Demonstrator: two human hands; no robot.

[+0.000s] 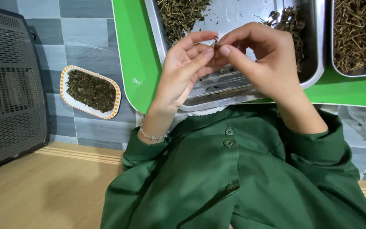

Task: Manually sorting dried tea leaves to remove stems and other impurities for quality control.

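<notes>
Both hands meet above the near edge of a steel tray [234, 91], fingertips drawn together around a small dried herb sprig [215, 41]. The left hand [185, 70] has its thumb and forefinger pinched on the sprig from the left, the other fingers curled loosely below. The right hand [261, 57] pinches the same sprig from the right, thumb tip pressed toward the left hand's fingers. The sprig is tiny and mostly hidden between the fingertips, held in the air just over the tray's bare middle.

The steel tray rests on a green tray [136, 55] and carries a heap of dried leafy herb [181, 15] in its far left corner and a darker clump [291, 25] toward its right side. A second steel tray [359, 73], just beside it at the right end of the green tray, is full of dried stems [359, 34].

On the grey tiled floor [85, 34], left of the green tray, sits an oval dish with an orange patterned rim [64, 74], filled with dried herb bits. A dark perforated panel [9, 85] stands at the far left. A thin bracelet [152, 136] circles the left wrist, above the green sleeve [140, 152]
</notes>
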